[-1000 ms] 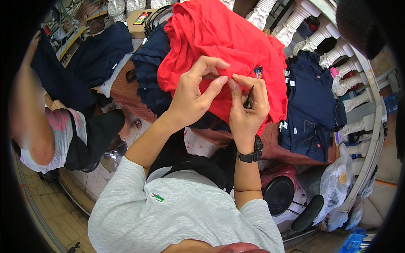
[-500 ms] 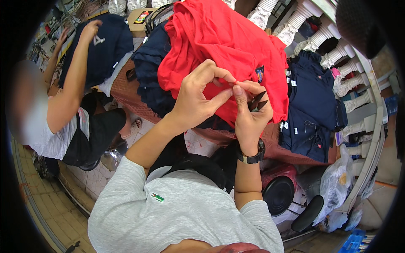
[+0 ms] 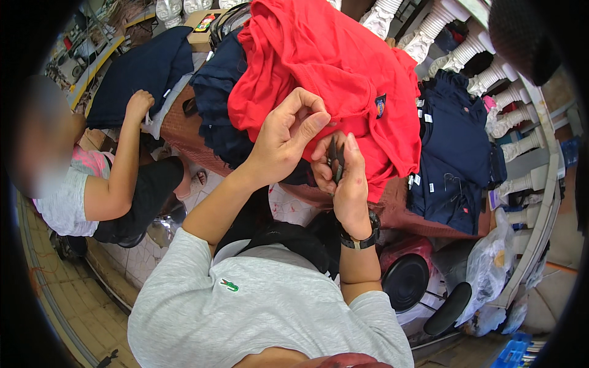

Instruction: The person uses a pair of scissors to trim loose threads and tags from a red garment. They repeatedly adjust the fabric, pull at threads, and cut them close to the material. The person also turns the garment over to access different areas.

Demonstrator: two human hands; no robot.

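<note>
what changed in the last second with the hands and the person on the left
The left hand let go of the red shirt and lifted, fingers curled open. The right hand kept its grip on the small dark tool, turning it upright. The co-worker's hand moved onto the navy garment. The piles of shirts stayed put.

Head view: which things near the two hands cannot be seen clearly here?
- Small dark tool in the right hand: mostly covered by the fingers, so its kind is unclear.
- Left hand fingertips: whether they pinch anything is too small to tell.
- Red shirt: its top is cut off by the picture edge.
</note>
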